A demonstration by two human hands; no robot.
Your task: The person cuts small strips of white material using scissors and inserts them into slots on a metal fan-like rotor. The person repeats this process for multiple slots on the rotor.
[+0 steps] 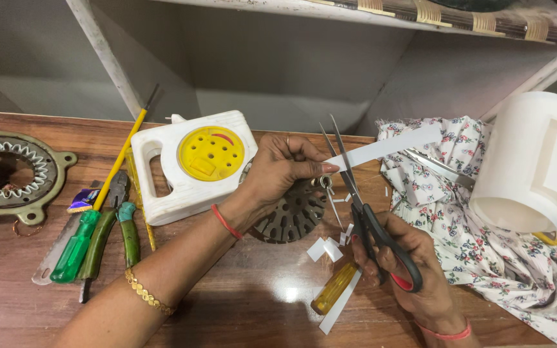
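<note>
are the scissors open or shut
Open: the scissors in the right hand show two blades spread apart at the white strip.

bare wooden table [240, 303] lies open near the front edge; tools [91, 238] crowd the left, the floral cloth [485, 245] and paper roll [530, 161] block the right.

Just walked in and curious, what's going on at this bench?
A person is cutting a white paper strip with black-handled scissors. The left hand pinches the strip; the right hand works the scissors, blades open around it. White offcuts lie on the wooden table beside a slotted metal disc.
</note>
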